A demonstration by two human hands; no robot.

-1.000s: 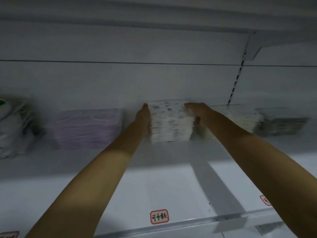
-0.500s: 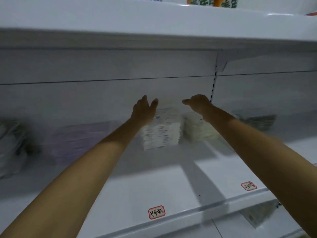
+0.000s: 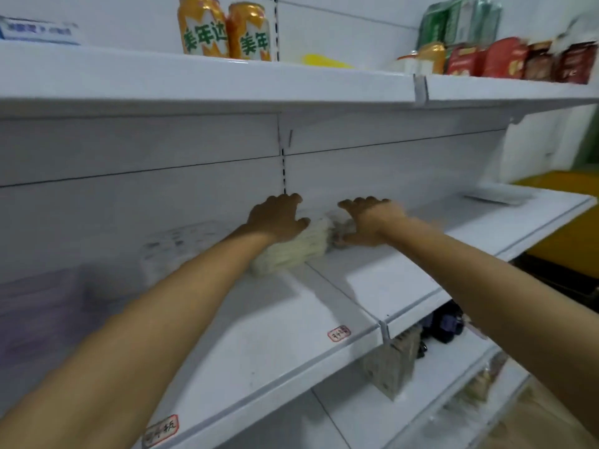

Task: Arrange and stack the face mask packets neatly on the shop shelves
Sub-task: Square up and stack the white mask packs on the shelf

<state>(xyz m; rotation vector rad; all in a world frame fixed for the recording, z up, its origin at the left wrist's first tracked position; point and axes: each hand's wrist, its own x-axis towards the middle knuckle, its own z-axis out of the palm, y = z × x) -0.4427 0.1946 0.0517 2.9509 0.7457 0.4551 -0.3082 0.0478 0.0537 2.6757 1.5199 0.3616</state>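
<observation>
Two bare arms reach forward onto a white shop shelf (image 3: 291,319). The left hand (image 3: 275,218) lies palm-down on a cream stack of face mask packets (image 3: 291,251) at the centre of view, fingers loosely spread over its top. The right hand (image 3: 366,222), just toward 3 o'clock of that stack, rests with straight fingers on a blurred greyish packet stack (image 3: 340,226); whether it grips is unclear. Toward 9 o'clock sit a blurred white patterned stack (image 3: 175,247) and a lilac stack (image 3: 39,312). On the upper shelf at 12 o'clock stand two orange cans (image 3: 223,27).
</observation>
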